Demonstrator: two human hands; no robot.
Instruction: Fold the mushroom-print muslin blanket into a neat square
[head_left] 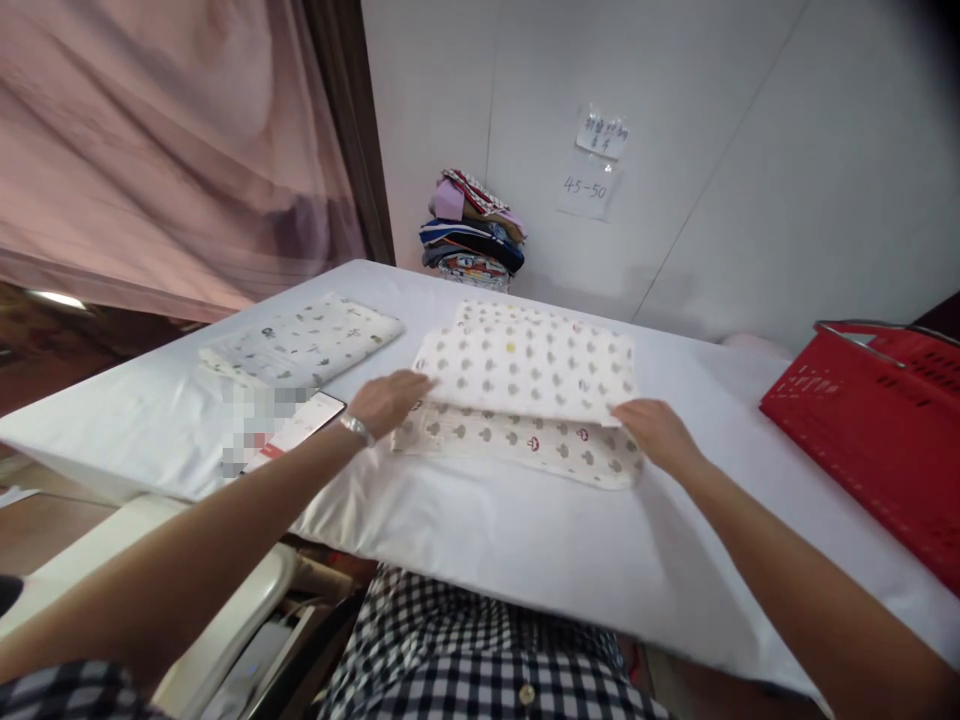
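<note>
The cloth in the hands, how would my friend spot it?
Find the white table, then look between the left hand and right hand. The pale cloth has rows of grey prints plus a few red ones, unlike the other cloth with scattered dark shapes.

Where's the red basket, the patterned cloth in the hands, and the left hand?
Red basket (870, 440): head view, on its side wall.
Patterned cloth (525, 365): head view, middle of its upper layer.
Left hand (387, 402): head view, back of the hand.

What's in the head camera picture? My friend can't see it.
A left hand and right hand hold a patterned cloth by its edge, over a white table. A second cloth and a phone lie left; a red basket sits right.
</note>
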